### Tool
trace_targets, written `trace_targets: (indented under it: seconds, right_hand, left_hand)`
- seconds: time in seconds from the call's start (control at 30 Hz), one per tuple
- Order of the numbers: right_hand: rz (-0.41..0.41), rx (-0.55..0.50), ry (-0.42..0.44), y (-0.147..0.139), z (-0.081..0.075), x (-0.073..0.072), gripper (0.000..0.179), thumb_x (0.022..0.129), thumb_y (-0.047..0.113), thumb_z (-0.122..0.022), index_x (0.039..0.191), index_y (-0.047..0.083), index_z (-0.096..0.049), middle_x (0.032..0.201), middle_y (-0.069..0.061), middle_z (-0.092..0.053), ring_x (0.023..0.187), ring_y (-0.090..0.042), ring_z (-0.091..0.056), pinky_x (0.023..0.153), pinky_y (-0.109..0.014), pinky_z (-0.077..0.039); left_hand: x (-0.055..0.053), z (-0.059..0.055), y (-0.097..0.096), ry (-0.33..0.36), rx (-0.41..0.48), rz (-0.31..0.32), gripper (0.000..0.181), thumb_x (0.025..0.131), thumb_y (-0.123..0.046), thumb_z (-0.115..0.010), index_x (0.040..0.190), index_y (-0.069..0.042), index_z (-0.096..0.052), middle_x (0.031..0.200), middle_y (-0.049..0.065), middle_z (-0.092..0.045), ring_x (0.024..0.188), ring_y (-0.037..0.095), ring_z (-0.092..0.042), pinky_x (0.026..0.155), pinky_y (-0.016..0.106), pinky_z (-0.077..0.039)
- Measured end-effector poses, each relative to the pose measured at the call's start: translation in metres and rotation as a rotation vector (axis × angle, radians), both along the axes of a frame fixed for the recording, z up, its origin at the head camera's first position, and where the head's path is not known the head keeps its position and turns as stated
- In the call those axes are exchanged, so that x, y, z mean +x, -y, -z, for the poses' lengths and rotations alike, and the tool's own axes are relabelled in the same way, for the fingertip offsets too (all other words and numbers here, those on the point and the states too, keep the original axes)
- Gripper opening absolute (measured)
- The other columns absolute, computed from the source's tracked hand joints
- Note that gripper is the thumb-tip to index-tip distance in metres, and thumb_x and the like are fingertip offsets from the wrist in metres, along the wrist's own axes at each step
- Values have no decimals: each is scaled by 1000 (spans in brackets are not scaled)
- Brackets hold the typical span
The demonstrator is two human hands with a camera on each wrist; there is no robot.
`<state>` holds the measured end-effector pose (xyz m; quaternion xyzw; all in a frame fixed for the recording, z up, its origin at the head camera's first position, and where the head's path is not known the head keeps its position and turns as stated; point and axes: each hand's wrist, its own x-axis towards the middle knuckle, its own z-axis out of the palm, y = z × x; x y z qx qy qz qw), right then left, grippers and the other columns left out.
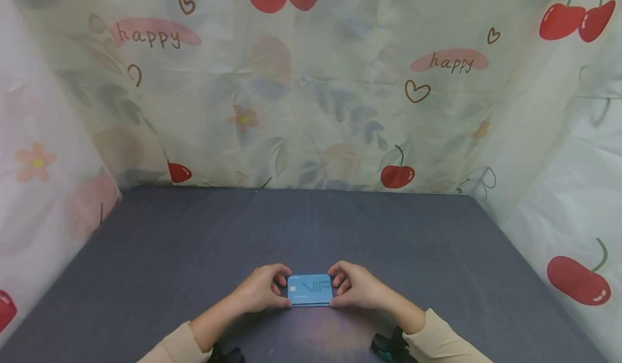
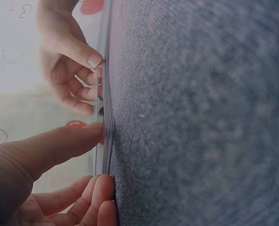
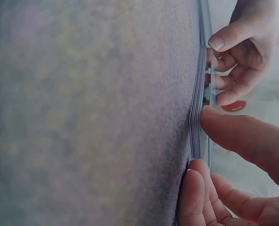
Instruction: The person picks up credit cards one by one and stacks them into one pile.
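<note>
A blue card (image 1: 309,289) with a small pale chip and large dark lettering lies face up on top of a stack of thin cards (image 2: 108,117) on the grey table. In both wrist views a narrow gap shows between the top card and the stack below it. My left hand (image 1: 264,289) holds the card's left end, thumb at the near corner and curled fingers at the far corner. At the right end, my right hand (image 1: 358,286) holds it the same way. How many cards each hand grips I cannot tell.
Dark grey cloth covers the table (image 1: 311,228). A pale curtain (image 1: 330,130) with cherries and hearts hangs along the back and both sides. Black devices (image 1: 391,347) sit under both wrists near the front edge of the view.
</note>
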<state>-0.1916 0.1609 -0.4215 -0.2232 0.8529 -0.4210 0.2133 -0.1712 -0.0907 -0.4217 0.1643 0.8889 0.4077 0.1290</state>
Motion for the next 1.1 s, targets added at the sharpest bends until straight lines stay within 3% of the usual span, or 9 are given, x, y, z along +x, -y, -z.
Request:
trace_targets:
  seconds: [1.1]
  right_hand:
    - [1,32,3,2,-2,0,49,72,10,-78,113,-2,-53,91,-7,-56,77,-12,-56,65,-18,-47]
  left_hand:
    - [-2,2,0,20,-19,19,51,66,-9,-82,111,2,-60,86,3,-57,70,12,-53,58,22,-43]
